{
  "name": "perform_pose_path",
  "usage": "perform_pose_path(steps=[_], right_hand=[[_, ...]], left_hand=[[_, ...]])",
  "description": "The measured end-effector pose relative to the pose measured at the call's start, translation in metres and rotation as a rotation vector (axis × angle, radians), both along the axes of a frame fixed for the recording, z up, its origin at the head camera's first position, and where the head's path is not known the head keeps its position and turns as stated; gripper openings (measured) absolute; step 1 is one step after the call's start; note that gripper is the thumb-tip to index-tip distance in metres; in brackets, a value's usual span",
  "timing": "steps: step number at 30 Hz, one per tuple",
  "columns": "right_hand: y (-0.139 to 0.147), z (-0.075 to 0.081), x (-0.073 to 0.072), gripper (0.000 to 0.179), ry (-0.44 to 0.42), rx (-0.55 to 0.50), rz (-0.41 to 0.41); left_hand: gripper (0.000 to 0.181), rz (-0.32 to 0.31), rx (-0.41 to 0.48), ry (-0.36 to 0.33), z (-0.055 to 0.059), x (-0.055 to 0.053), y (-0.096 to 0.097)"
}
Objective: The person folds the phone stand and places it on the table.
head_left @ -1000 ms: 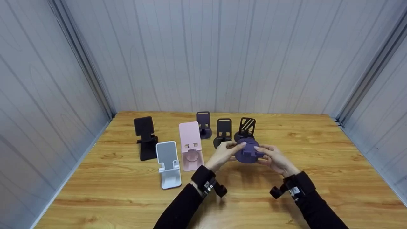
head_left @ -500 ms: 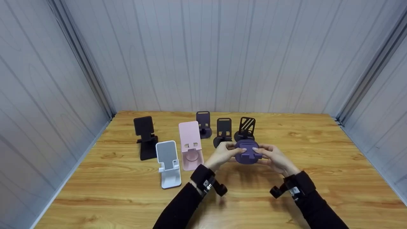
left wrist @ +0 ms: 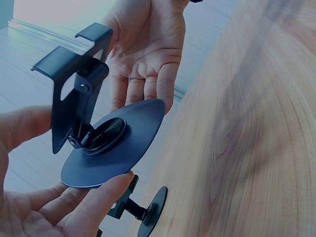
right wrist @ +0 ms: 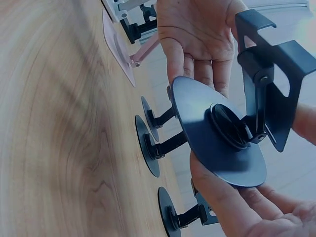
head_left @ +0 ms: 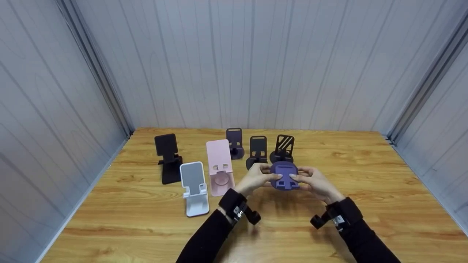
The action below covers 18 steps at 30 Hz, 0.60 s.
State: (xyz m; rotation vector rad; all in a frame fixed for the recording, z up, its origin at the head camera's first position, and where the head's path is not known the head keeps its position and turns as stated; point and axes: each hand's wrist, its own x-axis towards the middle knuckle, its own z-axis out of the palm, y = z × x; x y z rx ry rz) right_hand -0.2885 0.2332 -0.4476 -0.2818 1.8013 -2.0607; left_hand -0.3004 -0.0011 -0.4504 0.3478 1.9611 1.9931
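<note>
Both hands hold up a purple folding phone stand (head_left: 285, 171) with a round base above the table. My left hand (head_left: 256, 178) grips it from the left, its thumb on the slotted plate and fingers under the round base (left wrist: 140, 128). From the right, my right hand (head_left: 317, 181) grips it the same way, thumb pressing the plate near the cutouts. In the right wrist view the hinged arm (right wrist: 256, 103) stands partly folded out between base and plate, and two hooked lips (right wrist: 296, 54) stick out at the plate's end.
Left of the hands stand a pink phone stand (head_left: 219, 157), a white one (head_left: 193, 186) and a black one (head_left: 167, 155). Behind are a dark purple stand (head_left: 234, 138), a dark grey one (head_left: 258, 148) and a black slotted one (head_left: 284, 146). Panelled walls (head_left: 234, 65) enclose the wooden table (head_left: 131, 226).
The purple stand's plate has tilted round to face the head camera, so its slot and cutouts now show. Both thumbs have moved slightly down with it; the other stands have stayed put.
</note>
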Motion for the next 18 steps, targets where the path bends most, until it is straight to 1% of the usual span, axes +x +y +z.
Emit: perform_pose_path(steps=[2,4,9,12,15,18], right_hand=[[-0.0006,-0.001,0.0001,0.049,-0.003,0.01,-0.007],[-0.0011,-0.0019,0.0005,0.049,0.001,0.018,-0.005],[-0.0024,-0.0039,0.0008,0.032,0.02,0.003,0.013],[-0.0027,-0.0053,0.0003,0.025,0.035,-0.009,0.018],[-0.003,-0.0063,0.0,0.023,0.047,-0.008,0.017],[-0.0023,-0.0062,0.0001,0.024,0.047,-0.001,0.015]], left_hand=[[0.034,-0.003,-0.001,0.001,-0.0008,-0.0003,-0.0002],[0.033,-0.01,0.002,-0.003,-0.002,-0.0008,-0.0007],[0.032,-0.014,0.0,-0.002,-0.0041,-0.0023,-0.0015],[0.029,0.0,-0.003,0.017,-0.0048,-0.0028,-0.0007],[0.024,0.013,0.0,0.034,-0.0051,-0.0029,0.0005],[0.023,0.021,0.001,0.043,-0.0055,-0.0029,0.0013]])
